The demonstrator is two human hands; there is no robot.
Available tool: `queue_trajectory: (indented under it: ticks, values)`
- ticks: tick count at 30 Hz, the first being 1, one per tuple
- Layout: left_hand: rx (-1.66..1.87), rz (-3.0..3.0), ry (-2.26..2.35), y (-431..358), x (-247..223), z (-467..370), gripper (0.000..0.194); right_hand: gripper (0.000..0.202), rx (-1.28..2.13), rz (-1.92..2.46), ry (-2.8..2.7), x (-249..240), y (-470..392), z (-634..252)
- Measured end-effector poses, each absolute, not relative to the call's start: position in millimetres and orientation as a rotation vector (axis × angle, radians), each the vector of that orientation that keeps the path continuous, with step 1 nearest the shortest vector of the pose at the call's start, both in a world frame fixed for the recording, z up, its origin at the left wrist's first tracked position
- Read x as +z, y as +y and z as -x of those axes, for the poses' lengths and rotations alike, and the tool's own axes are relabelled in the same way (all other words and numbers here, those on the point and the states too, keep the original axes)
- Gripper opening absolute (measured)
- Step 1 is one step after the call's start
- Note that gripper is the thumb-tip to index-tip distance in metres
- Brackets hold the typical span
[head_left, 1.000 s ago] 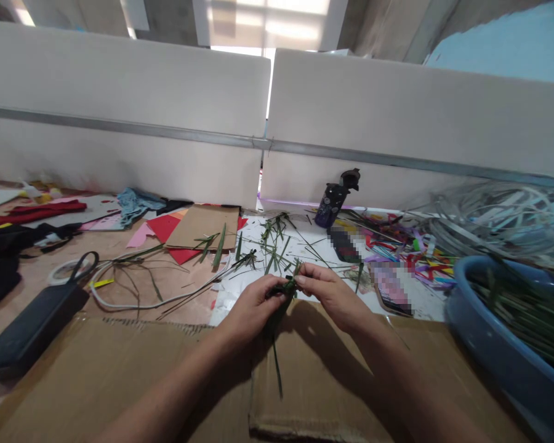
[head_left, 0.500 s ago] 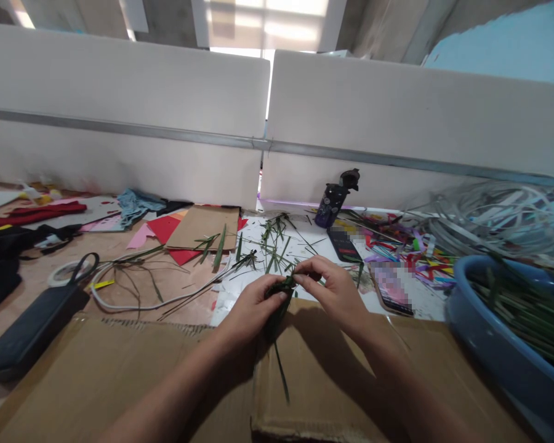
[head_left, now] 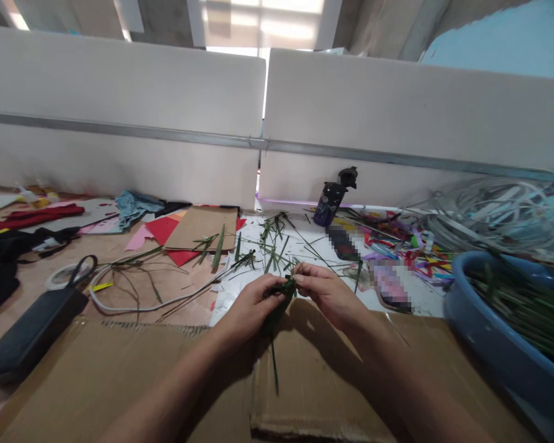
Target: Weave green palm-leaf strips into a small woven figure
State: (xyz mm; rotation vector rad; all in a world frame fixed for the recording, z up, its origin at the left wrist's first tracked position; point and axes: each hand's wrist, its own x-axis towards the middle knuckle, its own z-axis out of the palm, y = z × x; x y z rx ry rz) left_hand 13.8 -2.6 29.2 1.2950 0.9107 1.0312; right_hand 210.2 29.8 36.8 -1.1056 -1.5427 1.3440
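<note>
A green leaf piece (head_left: 288,287) is held above the middle of the bench (head_left: 180,280), over the far edge of the flat cardboard (head_left: 318,363) by which the near side is covered. Its body is gripped by the left hand (head_left: 253,303), the fingers being clamped around it, with the thumb laid on top. Its upper end is pinched by the right hand (head_left: 333,296), thumb and forefinger brought together on it. A thin strip is left hanging toward the near edge, below the left hand.

Beyond the hands, cut leaf scraps (head_left: 273,246) are scattered toward the far edge, where a dark bottle (head_left: 329,204) is stood with its lid open. Two phones (head_left: 394,289), partly pixelated, are laid to the right of the middle. At the near right corner, a blue basin (head_left: 477,341) is filled with long green leaves (head_left: 530,307). Toward the left edge, a dark case (head_left: 32,335) is placed beside a tape roll (head_left: 61,278), and a white cable (head_left: 143,309) is looped to its right
</note>
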Motion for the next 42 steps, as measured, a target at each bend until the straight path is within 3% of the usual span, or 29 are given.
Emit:
queue_trajectory:
  ticks: [4, 17, 23, 28, 38, 42]
  values:
    - [0.998, -1.174, 0.880, -5.3, 29.0, -15.3, 0.015, 0.019, 1.413, 1.069, -1.455, 35.0, 29.5, -209.6]
    - [1.038, -1.062, 0.901, -7.3, 35.9, -18.7, 0.021, 0.016, 1.177, 1.053, -1.568, 53.0, 28.3, -207.7]
    - [1.048, -1.043, 0.863, -10.6, 39.4, -18.8, 0.046, 0.023, 1.167, 1.054, -1.521, 50.6, 30.2, -204.9]
    - [1.044, -1.004, 0.844, -12.0, 36.7, -19.7, 0.035, 0.021, 1.152, 1.037, -1.474, 49.2, 32.7, -203.8]
    - [1.092, -0.944, 0.837, -10.9, 37.3, -19.8, 0.034, 0.017, 1.239, 1.013, -1.422, 50.3, 31.5, -205.2]
    - [1.086, -0.944, 0.800, -9.3, 35.9, -20.7, 0.034, 0.027, 1.174, 0.980, -1.482, 53.6, 31.8, -207.9]
